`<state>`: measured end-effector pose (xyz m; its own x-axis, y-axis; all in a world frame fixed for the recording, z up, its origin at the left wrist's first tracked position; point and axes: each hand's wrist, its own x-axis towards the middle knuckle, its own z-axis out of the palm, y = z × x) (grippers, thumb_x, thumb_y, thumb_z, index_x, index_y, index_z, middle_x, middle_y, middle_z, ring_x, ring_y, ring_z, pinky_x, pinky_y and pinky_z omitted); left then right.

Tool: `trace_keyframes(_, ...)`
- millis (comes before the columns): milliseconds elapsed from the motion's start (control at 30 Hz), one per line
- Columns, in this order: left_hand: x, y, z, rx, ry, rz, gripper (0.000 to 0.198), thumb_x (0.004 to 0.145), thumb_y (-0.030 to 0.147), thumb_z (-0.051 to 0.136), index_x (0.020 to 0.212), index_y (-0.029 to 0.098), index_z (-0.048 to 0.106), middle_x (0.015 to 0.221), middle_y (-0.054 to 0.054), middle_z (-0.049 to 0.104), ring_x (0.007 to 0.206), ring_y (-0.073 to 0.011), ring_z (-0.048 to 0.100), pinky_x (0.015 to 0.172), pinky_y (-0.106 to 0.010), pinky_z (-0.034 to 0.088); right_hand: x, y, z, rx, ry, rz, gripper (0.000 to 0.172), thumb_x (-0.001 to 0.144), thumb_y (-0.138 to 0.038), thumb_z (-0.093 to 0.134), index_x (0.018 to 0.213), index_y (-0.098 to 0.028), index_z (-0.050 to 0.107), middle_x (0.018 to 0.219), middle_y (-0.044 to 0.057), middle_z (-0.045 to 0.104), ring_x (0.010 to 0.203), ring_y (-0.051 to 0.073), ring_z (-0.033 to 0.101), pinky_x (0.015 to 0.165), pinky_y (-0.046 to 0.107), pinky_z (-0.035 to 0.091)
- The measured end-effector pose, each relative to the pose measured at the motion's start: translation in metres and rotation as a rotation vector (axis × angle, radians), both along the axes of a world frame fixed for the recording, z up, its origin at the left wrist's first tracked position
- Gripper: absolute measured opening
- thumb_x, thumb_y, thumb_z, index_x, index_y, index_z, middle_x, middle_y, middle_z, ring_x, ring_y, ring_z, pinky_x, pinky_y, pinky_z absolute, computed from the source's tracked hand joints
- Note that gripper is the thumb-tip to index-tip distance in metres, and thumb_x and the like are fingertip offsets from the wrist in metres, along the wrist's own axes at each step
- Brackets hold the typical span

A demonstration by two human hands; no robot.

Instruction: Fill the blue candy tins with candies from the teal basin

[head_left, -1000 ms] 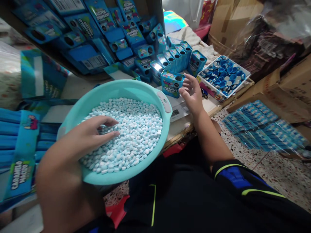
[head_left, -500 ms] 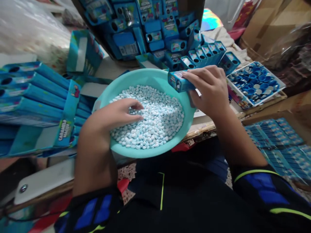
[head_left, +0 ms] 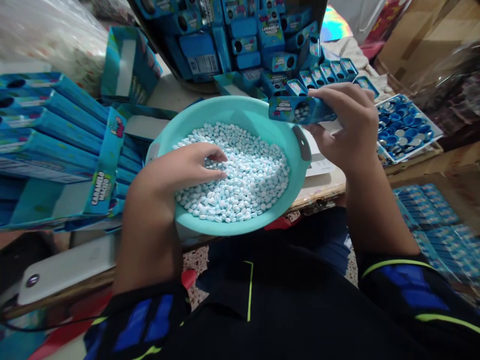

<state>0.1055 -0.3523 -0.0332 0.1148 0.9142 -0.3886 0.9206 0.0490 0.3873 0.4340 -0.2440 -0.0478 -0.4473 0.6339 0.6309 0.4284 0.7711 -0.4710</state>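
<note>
Box (head_left: 300,110) lifted off surface (head_left: 168,92), now tipped sideways over basin (head_left: 258,117) far rim, grasped in right hand (head_left: 348,130). Left hand (head_left: 183,167) stays on candies (head_left: 251,185), fingers bunched; cannot tell if gripping any.

Flat blue cartons (head_left: 48,130) are lying stacked at the left, small open boxes (head_left: 326,72) are standing in a row behind, and a tray of caps (head_left: 414,149) is sitting on the surface (head_left: 170,92) at the right.
</note>
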Motion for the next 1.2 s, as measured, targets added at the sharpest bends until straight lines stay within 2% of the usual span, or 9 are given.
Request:
trace_keyframes(67,-0.001,0.000,-0.001,0.001,-0.003,-0.003,0.067,0.080,0.063,0.062,0.130,0.020,0.070,0.139,-0.013,0.071,0.129,-0.0349,0.064,0.113,-0.044,0.049,0.010,0.007,-0.013,-0.041,0.114,-0.035,0.048,0.088,-0.055,0.079,0.133,-0.036,0.073,0.138,0.007,0.073,0.142,0.046,0.059,0.125,0.070,0.045)
trace_keyframes(133,-0.003,0.001,-0.002,-0.002,-0.007,0.000,0.068,0.079,0.065,0.062,0.129,0.020,0.070,0.138,-0.013,0.072,0.128,-0.0349,0.064,0.113,-0.044,0.049,0.020,0.022,-0.035,-0.083,0.249,-0.064,0.054,0.087,-0.060,0.079,0.134,-0.035,0.070,0.138,0.009,0.072,0.141,0.045,0.062,0.118,0.067,0.053)
trace_keyframes(233,-0.003,0.003,-0.001,-0.001,-0.001,0.005,0.068,0.077,0.067,0.062,0.126,0.021,0.070,0.136,-0.013,0.072,0.126,-0.0351,0.065,0.112,-0.043,0.050,0.033,0.051,-0.078,-0.165,0.398,-0.073,0.067,0.081,-0.072,0.080,0.134,-0.035,0.065,0.131,0.010,0.075,0.123,0.040,0.074,0.102,0.062,0.064)
trace_keyframes(333,-0.001,0.005,0.002,-0.014,0.024,0.018,0.065,0.077,0.066,0.062,0.123,0.020,0.070,0.134,-0.014,0.072,0.125,-0.0354,0.066,0.110,-0.044,0.050,0.040,0.072,-0.114,-0.283,0.401,-0.059,0.079,0.071,-0.082,0.082,0.130,-0.032,0.064,0.123,0.011,0.077,0.108,0.037,0.078,0.095,0.060,0.066)
trace_keyframes(433,0.002,0.008,0.006,-0.030,0.037,0.012,0.063,0.079,0.064,0.060,0.122,0.019,0.070,0.133,-0.015,0.072,0.123,-0.0355,0.066,0.110,-0.046,0.049,0.045,0.077,-0.134,-0.310,0.401,-0.069,0.088,0.070,-0.086,0.079,0.137,-0.033,0.060,0.129,0.011,0.075,0.113,0.035,0.077,0.101,0.059,0.063)
trace_keyframes(567,0.003,0.011,0.007,-0.038,0.072,0.035,0.063,0.079,0.065,0.059,0.119,0.018,0.071,0.130,-0.014,0.073,0.121,-0.0366,0.067,0.108,-0.047,0.051,0.057,0.070,-0.144,-0.290,0.474,-0.149,0.090,0.084,-0.088,0.061,0.157,-0.037,0.044,0.143,0.011,0.068,0.129,0.033,0.071,0.108,0.059,0.059)
trace_keyframes(700,0.000,0.014,0.004,-0.059,0.110,0.063,0.067,0.077,0.069,0.057,0.121,0.020,0.071,0.133,-0.013,0.072,0.122,-0.0369,0.067,0.104,-0.046,0.052,0.065,0.064,-0.147,-0.402,0.520,-0.204,0.084,0.097,-0.087,0.030,0.163,-0.036,0.038,0.139,0.013,0.071,0.124,0.033,0.074,0.101,0.059,0.062)
trace_keyframes(900,0.003,0.014,0.006,-0.061,0.096,0.091,0.071,0.072,0.070,0.055,0.119,0.020,0.071,0.134,-0.014,0.072,0.123,-0.0374,0.066,0.101,-0.047,0.053,0.059,0.066,-0.145,-0.448,0.378,-0.165,0.079,0.093,-0.087,0.043,0.155,-0.039,0.049,0.129,0.008,0.072,0.122,0.030,0.074,0.101,0.049,0.064)
trace_keyframes(1200,0.003,0.013,0.003,-0.049,0.119,0.108,0.066,0.070,0.068,0.058,0.115,0.022,0.071,0.131,-0.011,0.074,0.121,-0.0376,0.068,0.099,-0.046,0.056,0.057,0.062,-0.139,-0.469,0.409,-0.150,0.076,0.087,-0.092,0.048,0.138,-0.037,0.061,0.124,0.006,0.073,0.119,0.028,0.073,0.103,0.049,0.063)
